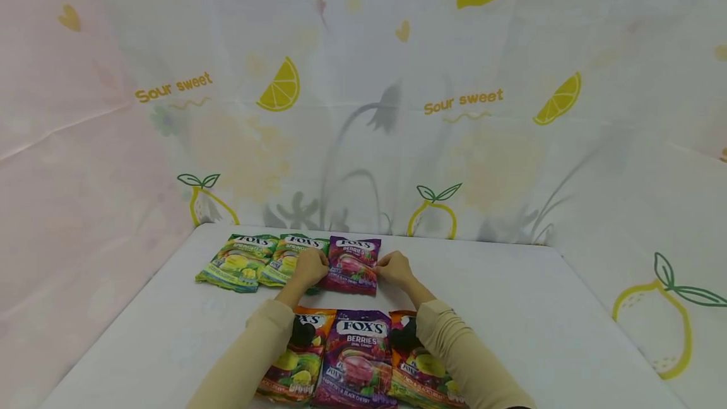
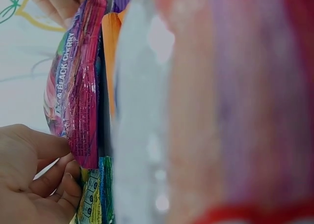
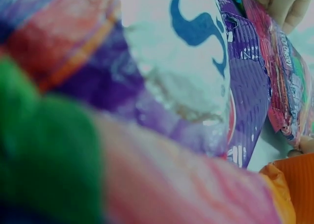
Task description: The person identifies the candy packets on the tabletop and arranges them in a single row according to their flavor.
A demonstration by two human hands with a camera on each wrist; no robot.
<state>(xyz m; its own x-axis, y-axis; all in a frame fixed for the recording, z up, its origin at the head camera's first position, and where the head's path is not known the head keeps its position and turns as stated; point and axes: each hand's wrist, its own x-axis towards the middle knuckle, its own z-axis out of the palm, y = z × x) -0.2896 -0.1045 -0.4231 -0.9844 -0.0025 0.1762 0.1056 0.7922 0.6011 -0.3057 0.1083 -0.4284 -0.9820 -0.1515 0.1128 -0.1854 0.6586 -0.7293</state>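
Note:
A purple bag of Fox's Berries candy (image 1: 352, 265) is at the back of the table, between my two hands. My left hand (image 1: 309, 268) pinches its left edge; in the left wrist view, thumb and fingers meet at a corner of the bag (image 2: 83, 111). On the opposite edge, my right hand (image 1: 396, 269) grips the bag between thumb and fingers. Left of it lie two green Fox's Spring Tea bags, the nearer one (image 1: 278, 267) partly behind my left hand and the other (image 1: 240, 264) farther left.
In the front row a second purple Berries bag (image 1: 358, 358) lies between two orange Fox's bags, one on the left (image 1: 295, 365) and one on the right (image 1: 423, 368), both partly under my forearms. A lemon-print cloth (image 1: 363, 144) hangs behind the white table (image 1: 500, 295).

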